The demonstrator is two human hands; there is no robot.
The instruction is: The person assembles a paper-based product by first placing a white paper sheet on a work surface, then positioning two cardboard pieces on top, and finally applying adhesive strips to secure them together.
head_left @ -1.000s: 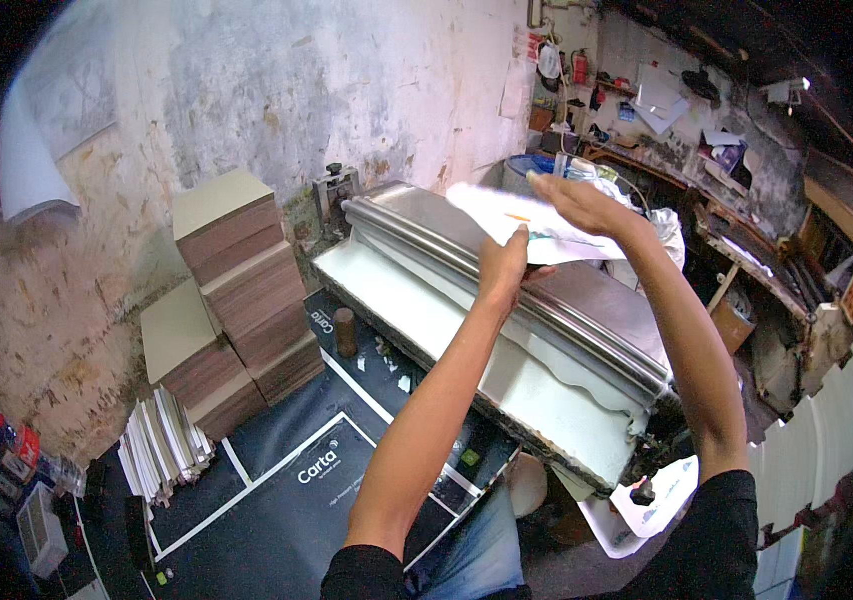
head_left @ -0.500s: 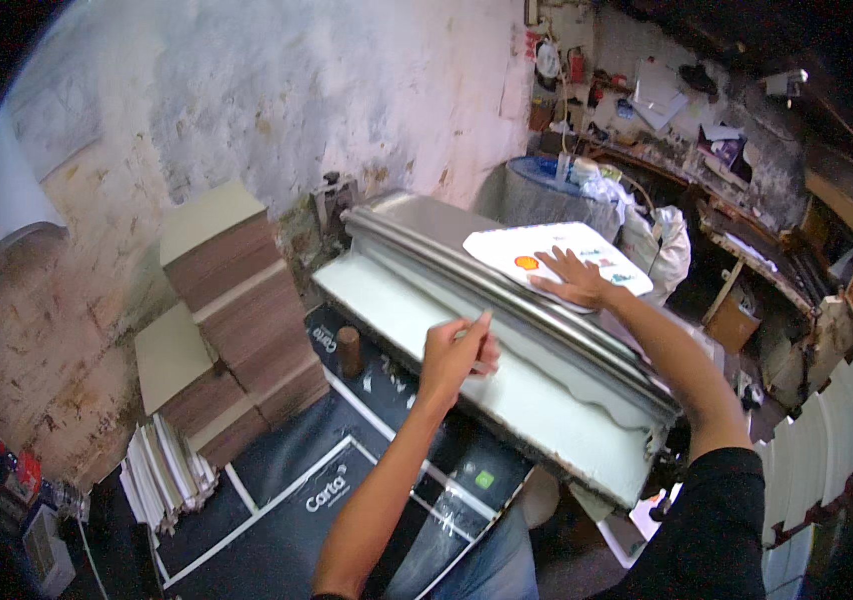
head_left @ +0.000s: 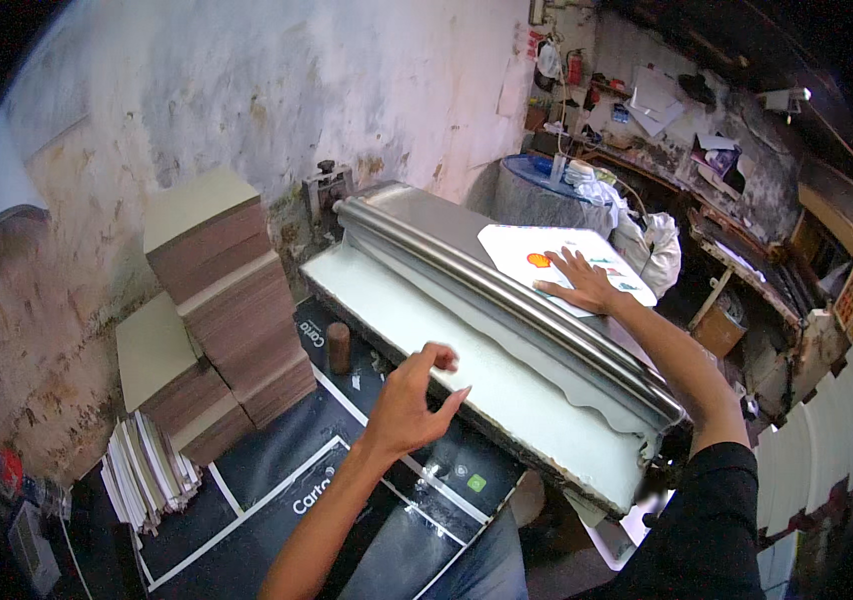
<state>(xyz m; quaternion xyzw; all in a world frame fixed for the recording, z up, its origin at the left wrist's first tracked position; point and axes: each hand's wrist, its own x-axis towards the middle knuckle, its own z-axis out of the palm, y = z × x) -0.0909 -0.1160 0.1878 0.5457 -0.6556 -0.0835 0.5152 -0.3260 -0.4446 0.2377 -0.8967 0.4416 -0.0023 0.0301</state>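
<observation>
My right hand lies with its fingers spread on a white printed sheet with cut corners and small coloured emblems. The sheet rests on the flat metal top of a roller machine, behind its long shiny roller. In front of the roller runs a tray of whitish liquid, perhaps glue. Near the tray's front edge, my left hand is raised with thumb and fingers apart, nothing between them.
Tall stacks of cut grey-brown boards stand at left, beside a bundle of paper strips. A short brown peg rises from the dark printed covering. A blue-topped drum stands behind the machine, near a cluttered bench.
My left hand has drawn back from above the tray, down and to the left, and its fingers have opened. The right hand stays on the sheet. The view has shifted slightly.
</observation>
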